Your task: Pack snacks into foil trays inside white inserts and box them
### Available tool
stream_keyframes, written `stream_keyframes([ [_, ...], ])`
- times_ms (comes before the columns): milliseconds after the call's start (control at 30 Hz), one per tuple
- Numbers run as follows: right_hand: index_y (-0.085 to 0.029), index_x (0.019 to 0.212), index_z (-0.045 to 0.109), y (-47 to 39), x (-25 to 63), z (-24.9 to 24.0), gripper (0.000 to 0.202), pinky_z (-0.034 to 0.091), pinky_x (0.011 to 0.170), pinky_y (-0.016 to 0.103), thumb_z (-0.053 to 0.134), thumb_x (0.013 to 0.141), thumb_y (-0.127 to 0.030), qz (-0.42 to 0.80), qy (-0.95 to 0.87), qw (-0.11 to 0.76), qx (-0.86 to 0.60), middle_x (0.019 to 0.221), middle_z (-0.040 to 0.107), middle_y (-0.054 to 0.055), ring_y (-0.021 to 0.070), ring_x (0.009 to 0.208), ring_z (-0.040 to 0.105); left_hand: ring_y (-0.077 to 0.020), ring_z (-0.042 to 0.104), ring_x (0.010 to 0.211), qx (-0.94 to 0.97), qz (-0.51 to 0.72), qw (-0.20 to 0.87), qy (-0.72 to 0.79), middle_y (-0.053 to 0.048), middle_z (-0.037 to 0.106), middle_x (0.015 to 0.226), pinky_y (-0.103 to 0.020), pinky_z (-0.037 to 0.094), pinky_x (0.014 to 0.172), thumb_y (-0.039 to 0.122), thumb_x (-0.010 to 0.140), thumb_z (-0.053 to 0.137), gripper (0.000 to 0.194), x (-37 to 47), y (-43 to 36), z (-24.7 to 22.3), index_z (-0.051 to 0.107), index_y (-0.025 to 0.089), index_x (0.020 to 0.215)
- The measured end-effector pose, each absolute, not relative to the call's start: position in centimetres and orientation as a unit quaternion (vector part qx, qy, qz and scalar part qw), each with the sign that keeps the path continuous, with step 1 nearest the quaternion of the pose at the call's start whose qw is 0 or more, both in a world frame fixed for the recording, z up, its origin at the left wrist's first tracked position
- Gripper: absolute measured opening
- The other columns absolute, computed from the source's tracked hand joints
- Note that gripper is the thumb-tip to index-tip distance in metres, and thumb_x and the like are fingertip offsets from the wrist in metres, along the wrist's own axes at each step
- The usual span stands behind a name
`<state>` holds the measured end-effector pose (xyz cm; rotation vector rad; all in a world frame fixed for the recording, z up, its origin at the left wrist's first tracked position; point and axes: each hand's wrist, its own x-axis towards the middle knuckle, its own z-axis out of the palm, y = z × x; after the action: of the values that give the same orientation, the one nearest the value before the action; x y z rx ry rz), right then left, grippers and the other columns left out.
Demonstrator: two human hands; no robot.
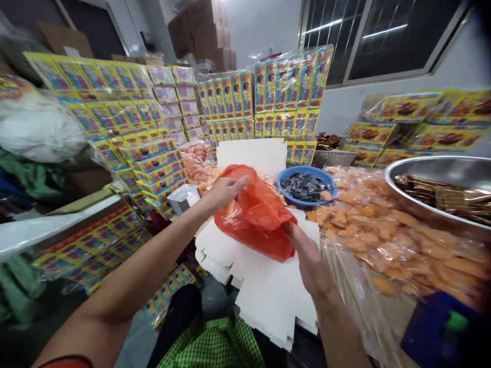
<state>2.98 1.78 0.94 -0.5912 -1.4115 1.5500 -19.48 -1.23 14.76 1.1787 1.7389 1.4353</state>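
A crumpled red plastic bag (pixel 257 214) lies in front of me over flat white card sheets (pixel 268 291). At its upper left, my left hand (pixel 226 193) is closed on the plastic, its fingertips a little blurred. My right hand (pixel 307 253) grips the bag's right edge, with the fingers partly hidden behind the plastic. Something orange shows at the bag's left side below my left hand, but I cannot tell whether it is inside. Another white card (pixel 251 153) stands behind the bag.
A blue basin (pixel 307 201) of dark wrapped pieces stands beyond the bag. Orange wrapped pieces (pixel 360 220) cover the right side, near a metal bowl (pixel 391 176) of brown packets. Stacked yellow boxes (pixel 161 163) rise left and behind. A small grey-white box (pixel 184 198) sits at left.
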Motion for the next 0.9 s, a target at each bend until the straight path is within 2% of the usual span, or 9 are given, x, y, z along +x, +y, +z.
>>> stream_keyframes([
  [133, -0.025, 0.144, 0.055, -0.4, 5.3, 1.3, 0.049, 0.045, 0.11, 0.051, 0.052, 0.1, -0.047, 0.442, -0.61, 0.555, -0.354, 0.141, 0.06, 0.011, 0.0289, 0.13, 0.055, -0.0066, 0.043, 0.046, 0.333, 0.597, 0.409, 0.604, 0.004, 0.049, 0.058, -0.018, 0.028, 0.044, 0.022, 0.083, 0.052, 0.008, -18.4, -2.3, 15.3, 0.056, 0.015, 0.082],
  [267, -0.025, 0.156, 0.038, -5.4, 5.0, 5.0, 0.064, 0.049, 0.109, 0.048, 0.052, 0.094, -0.017, 0.3, -0.756, 0.547, -0.198, 0.153, 0.046, 0.013, 0.0292, 0.141, 0.044, -0.0088, 0.055, 0.06, 0.332, 0.642, 0.393, 0.568, 0.002, 0.059, 0.079, -0.019, 0.044, 0.054, 0.011, 0.058, 0.06, 0.04, -13.7, -4.7, 14.7, 0.056, 0.019, 0.097],
  [367, -0.012, 0.15, 0.043, -7.0, 3.5, 6.5, 0.057, 0.051, 0.107, 0.044, 0.045, 0.093, -0.01, 0.303, -0.792, 0.51, -0.144, 0.143, 0.051, 0.02, 0.0278, 0.136, 0.048, -0.0102, 0.056, 0.068, 0.373, 0.624, 0.378, 0.573, 0.001, 0.058, 0.087, -0.02, 0.047, 0.06, 0.013, 0.058, 0.061, 0.039, -10.3, -5.8, 12.3, 0.058, 0.021, 0.097],
  [500, -0.017, 0.125, 0.061, -5.8, 4.2, 6.0, 0.035, 0.056, 0.09, 0.037, 0.038, 0.099, -0.012, 0.338, -0.73, 0.561, -0.193, 0.112, 0.067, 0.011, 0.021, 0.103, 0.063, -0.014, 0.056, 0.076, 0.485, 0.577, 0.319, 0.575, -0.001, 0.058, 0.091, -0.026, 0.049, 0.067, 0.023, 0.078, 0.061, 0.021, -9.0, -6.0, 10.2, 0.059, 0.023, 0.099],
  [600, -0.024, 0.115, 0.067, -3.4, 7.6, 5.9, 0.024, 0.053, 0.069, 0.027, 0.048, 0.1, -0.022, 0.421, -0.669, 0.556, -0.256, 0.102, 0.071, 0.003, 0.0136, 0.077, 0.063, -0.0212, 0.059, 0.097, 0.648, 0.51, 0.06, 0.562, -0.004, 0.061, 0.104, -0.037, 0.049, 0.091, 0.024, 0.089, 0.061, 0.017, -11.3, -6.0, 11.6, 0.064, 0.027, 0.106],
  [667, -0.023, 0.11, 0.07, -0.9, 10.2, 6.2, 0.02, 0.049, 0.063, 0.024, 0.056, 0.095, -0.027, 0.459, -0.616, 0.561, -0.308, 0.087, 0.07, 0.001, 0.0123, 0.069, 0.062, -0.0279, 0.057, 0.114, 0.698, 0.443, -0.126, 0.548, -0.006, 0.06, 0.118, -0.049, 0.04, 0.108, 0.025, 0.088, 0.064, 0.018, -14.1, -5.5, 13.4, 0.07, 0.029, 0.104],
  [733, -0.02, 0.104, 0.072, 2.3, 12.3, 6.9, 0.024, 0.047, 0.061, 0.024, 0.063, 0.087, -0.033, 0.47, -0.576, 0.567, -0.355, 0.071, 0.065, 0.0, 0.0132, 0.065, 0.06, -0.0362, 0.048, 0.132, 0.716, 0.353, -0.213, 0.563, -0.007, 0.058, 0.135, -0.059, 0.024, 0.118, 0.032, 0.088, 0.064, 0.015, -17.4, -4.2, 14.9, 0.077, 0.029, 0.096],
  [800, -0.016, 0.095, 0.072, 5.7, 13.5, 7.7, 0.03, 0.042, 0.054, 0.024, 0.066, 0.079, -0.041, 0.49, -0.547, 0.55, -0.397, 0.063, 0.061, 0.0, 0.0129, 0.058, 0.056, -0.0419, 0.04, 0.142, 0.739, 0.251, -0.187, 0.596, -0.008, 0.057, 0.145, -0.065, 0.017, 0.119, 0.041, 0.088, 0.063, 0.022, -20.7, -2.4, 15.6, 0.081, 0.028, 0.087],
  [900, -0.016, 0.097, 0.069, 9.8, 13.5, 8.9, 0.038, 0.036, 0.048, 0.025, 0.071, 0.067, -0.039, 0.503, -0.538, 0.51, -0.445, 0.057, 0.056, -0.002, 0.0117, 0.049, 0.05, -0.0386, 0.059, 0.121, 0.767, 0.142, -0.038, 0.625, -0.013, 0.066, 0.135, -0.057, 0.038, 0.108, 0.046, 0.088, 0.058, 0.032, -24.4, -0.2, 15.2, 0.082, 0.025, 0.085],
])
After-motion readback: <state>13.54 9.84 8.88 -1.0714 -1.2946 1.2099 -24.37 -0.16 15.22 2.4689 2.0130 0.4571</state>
